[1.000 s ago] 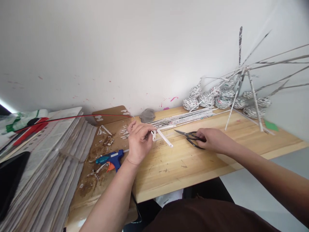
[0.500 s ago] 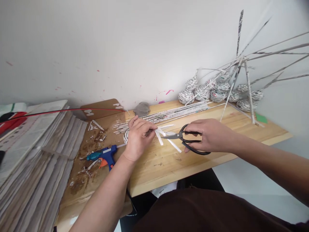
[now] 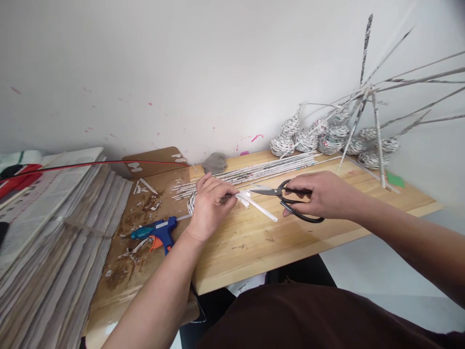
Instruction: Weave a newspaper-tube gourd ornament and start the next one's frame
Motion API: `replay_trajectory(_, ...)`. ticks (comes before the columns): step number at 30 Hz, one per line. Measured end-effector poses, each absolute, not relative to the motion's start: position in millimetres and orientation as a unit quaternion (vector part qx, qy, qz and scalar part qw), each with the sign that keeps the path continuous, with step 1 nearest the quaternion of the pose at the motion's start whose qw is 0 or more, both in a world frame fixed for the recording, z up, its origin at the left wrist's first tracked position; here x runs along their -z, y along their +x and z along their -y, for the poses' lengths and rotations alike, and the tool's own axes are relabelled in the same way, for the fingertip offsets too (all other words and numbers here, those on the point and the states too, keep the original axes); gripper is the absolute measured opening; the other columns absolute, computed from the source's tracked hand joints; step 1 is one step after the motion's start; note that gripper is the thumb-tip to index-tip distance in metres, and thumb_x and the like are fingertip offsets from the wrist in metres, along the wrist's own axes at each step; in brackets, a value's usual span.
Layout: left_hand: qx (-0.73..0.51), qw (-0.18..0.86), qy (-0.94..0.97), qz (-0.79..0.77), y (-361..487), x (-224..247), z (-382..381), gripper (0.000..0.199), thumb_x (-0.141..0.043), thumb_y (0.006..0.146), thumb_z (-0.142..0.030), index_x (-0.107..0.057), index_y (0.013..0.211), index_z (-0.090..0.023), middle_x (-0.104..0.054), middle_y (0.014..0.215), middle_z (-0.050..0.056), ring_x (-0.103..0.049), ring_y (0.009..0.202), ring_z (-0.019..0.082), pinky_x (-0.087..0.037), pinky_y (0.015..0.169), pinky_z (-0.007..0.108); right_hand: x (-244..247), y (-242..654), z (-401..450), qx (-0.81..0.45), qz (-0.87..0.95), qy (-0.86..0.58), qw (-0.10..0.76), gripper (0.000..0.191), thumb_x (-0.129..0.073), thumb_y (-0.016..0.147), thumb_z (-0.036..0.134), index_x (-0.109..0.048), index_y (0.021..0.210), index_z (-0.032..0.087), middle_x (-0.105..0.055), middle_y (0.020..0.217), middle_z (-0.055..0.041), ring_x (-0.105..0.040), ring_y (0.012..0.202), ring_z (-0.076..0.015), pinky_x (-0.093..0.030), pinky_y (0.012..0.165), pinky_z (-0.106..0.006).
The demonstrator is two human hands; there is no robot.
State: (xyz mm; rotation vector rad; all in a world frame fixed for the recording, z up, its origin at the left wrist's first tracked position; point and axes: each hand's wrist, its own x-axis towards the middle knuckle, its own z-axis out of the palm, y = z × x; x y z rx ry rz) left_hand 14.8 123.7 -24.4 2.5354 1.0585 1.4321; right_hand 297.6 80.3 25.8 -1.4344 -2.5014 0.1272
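Note:
My left hand [image 3: 210,206] is closed, pinching the base of several white paper tubes [image 3: 262,210] that stick out to the right of its fingertips. Behind that hand a woven newspaper piece [image 3: 191,202] partly shows; most of it is hidden, and I cannot tell whether the tubes join it. My right hand [image 3: 315,195] grips black-handled scissors [image 3: 278,192] by the loops. Their blades point left at the paper ends, close to my left fingertips. Whether the blades touch the paper is hard to make out.
A blue glue gun [image 3: 160,231] lies among paper scraps on cardboard at left, beside a tall newspaper stack [image 3: 69,247]. Long paper sticks [image 3: 254,170] lie along the back of the wooden table [image 3: 236,261]. Several woven gourd shapes [image 3: 283,144] and upright sticks [image 3: 378,135] stand at back right.
The scissors have drawn back a little to the right with my right hand. A white end that hung below my left fingertips now looks shorter. My left hand has hardly moved.

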Motion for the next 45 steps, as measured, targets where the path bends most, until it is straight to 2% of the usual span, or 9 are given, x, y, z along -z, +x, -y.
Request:
replay_trajectory(4,-0.453,0.027,0.824,-0.339,16,25,-123,0.015,-0.068,0.078,-0.007,-0.069,0.078,-0.022,-0.076,0.081,-0.001,-0.070,0.083,0.017,-0.039,0.106,0.045,-27,287,-80,-0.045,0.863,-0.491,0.110,0.041,-0.069,0.078,0.060,-0.071,0.083,0.019,-0.060,0.067,-0.0007,-0.053,0.061,-0.0146,-0.030,0.058,-0.027)
replay_trajectory(10,-0.444,0.033,0.831,-0.334,16,24,-122,0.016,-0.066,0.077,-0.006,-0.068,0.079,-0.022,-0.076,0.081,-0.001,-0.069,0.082,0.018,-0.040,0.104,0.045,-25,274,-83,-0.046,0.866,-0.491,0.081,0.035,-0.070,0.080,0.053,-0.071,0.089,0.019,-0.064,0.070,-0.0015,-0.057,0.066,-0.0155,-0.032,0.060,-0.027)
replay_trajectory(17,-0.431,0.041,0.835,-0.341,16,24,-123,0.018,-0.064,0.076,-0.005,-0.067,0.077,-0.022,-0.074,0.079,-0.002,-0.068,0.082,0.017,-0.039,0.106,0.045,-15,274,-83,0.030,0.875,-0.476,0.083,0.029,-0.068,0.085,0.047,-0.071,0.091,0.019,-0.073,0.082,-0.0047,-0.066,0.078,-0.0199,-0.035,0.063,-0.028)
replay_trajectory(27,-0.426,0.048,0.837,-0.340,16,26,-123,0.015,-0.066,0.078,-0.009,-0.068,0.079,-0.024,-0.075,0.080,-0.002,-0.069,0.082,0.017,-0.036,0.110,0.045,-4,278,-78,0.065,0.878,-0.468,0.074,0.033,-0.060,0.091,0.050,-0.069,0.087,0.018,-0.073,0.079,-0.0068,-0.065,0.073,-0.0203,-0.032,0.062,-0.030)
replay_trajectory(34,-0.424,0.050,0.838,-0.340,17,26,-122,0.010,-0.067,0.081,-0.014,-0.068,0.078,-0.024,-0.076,0.081,-0.002,-0.069,0.083,0.017,-0.035,0.109,0.045,7,280,-77,-0.003,0.867,-0.487,0.104,0.030,-0.059,0.091,0.044,-0.063,0.076,0.019,-0.065,0.068,-0.0033,-0.058,0.064,-0.0160,-0.029,0.058,-0.028)
replay_trajectory(38,-0.428,0.054,0.835,-0.341,17,25,-121,0.013,-0.066,0.079,-0.010,-0.068,0.078,-0.023,-0.076,0.080,-0.002,-0.069,0.082,0.017,-0.036,0.107,0.045,7,281,-76,-0.157,0.789,-0.555,0.214,0.046,-0.063,0.084,0.057,-0.050,0.060,0.019,-0.047,0.053,0.0038,-0.041,0.051,-0.0103,-0.028,0.052,-0.025)
replay_trajectory(40,-0.432,0.056,0.832,-0.344,17,25,-122,0.014,-0.066,0.078,-0.009,-0.068,0.078,-0.023,-0.076,0.080,-0.002,-0.069,0.082,0.017,-0.036,0.107,0.045,6,284,-78,-0.252,0.724,-0.595,0.244,0.052,-0.063,0.080,0.064,-0.047,0.058,0.020,-0.043,0.051,0.0049,-0.039,0.048,-0.0095,-0.029,0.048,-0.024)
replay_trajectory(43,-0.451,0.060,0.813,-0.364,14,24,-124,0.013,-0.069,0.077,-0.011,-0.070,0.078,-0.023,-0.076,0.081,-0.001,-0.069,0.082,0.018,-0.036,0.107,0.046,7,292,-83,-0.332,0.662,-0.638,0.211,0.052,-0.061,0.078,0.069,-0.051,0.063,0.020,-0.047,0.051,0.0043,-0.044,0.047,-0.0111,-0.032,0.047,-0.024)
replay_trajectory(45,-0.482,0.069,0.787,-0.378,12,24,-125,0.008,-0.071,0.077,-0.015,-0.071,0.077,-0.023,-0.076,0.081,0.000,-0.068,0.080,0.018,-0.039,0.104,0.045,11,297,-86,-0.284,0.679,-0.655,0.170,0.051,-0.059,0.080,0.068,-0.053,0.063,0.020,-0.051,0.052,0.0026,-0.048,0.049,-0.0129,-0.032,0.048,-0.025)
